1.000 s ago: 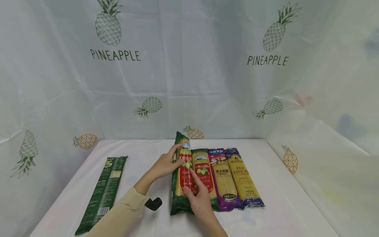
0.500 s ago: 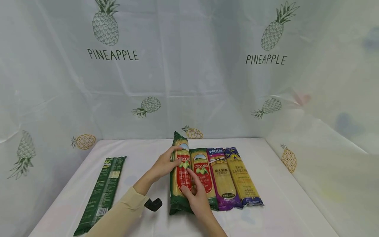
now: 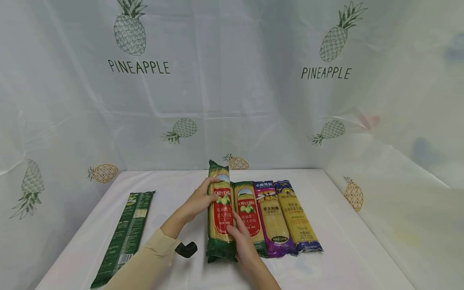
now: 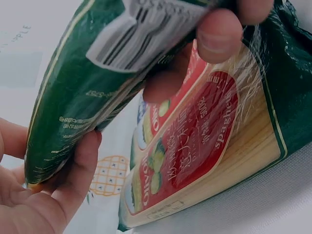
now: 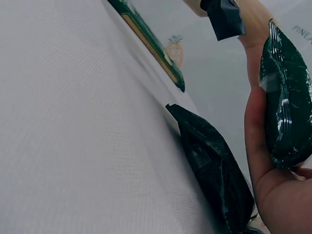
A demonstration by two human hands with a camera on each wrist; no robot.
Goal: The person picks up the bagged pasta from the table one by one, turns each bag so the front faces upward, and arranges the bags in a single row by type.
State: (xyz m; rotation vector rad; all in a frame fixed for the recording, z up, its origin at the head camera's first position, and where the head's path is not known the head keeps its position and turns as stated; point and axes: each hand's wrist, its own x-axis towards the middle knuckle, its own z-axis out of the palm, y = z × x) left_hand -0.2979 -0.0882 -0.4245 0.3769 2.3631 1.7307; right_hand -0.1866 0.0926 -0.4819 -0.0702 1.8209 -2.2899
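Observation:
Both hands hold a green-ended spaghetti pack [image 3: 220, 213] with a red label, its front facing the head camera. My left hand [image 3: 197, 203] grips its upper left side, thumb across the front. My right hand [image 3: 246, 247] holds the lower right edge. In the left wrist view, the held pack [image 4: 92, 92] shows its barcode and is tilted above a lying spaghetti pack [image 4: 195, 141]. In the right wrist view, the held pack [image 5: 287, 97] stands apart from the lying pack's dark green end [image 5: 209, 165]. A matching pack [image 3: 248, 213] lies just right of my hands.
Further right lie a purple-ended pasta pack [image 3: 273, 219] and a yellow and blue spaghetti pack [image 3: 297, 217]. A green pack [image 3: 125, 237] lies back side up at the left of the white table [image 3: 348, 241]. A pineapple-print curtain [image 3: 253, 100] hangs behind. A black device [image 3: 186, 249] shows at the left wrist.
The held pack has shifted slightly left and its label faces the head camera more squarely. My right forefinger has moved from across its front to its right edge.

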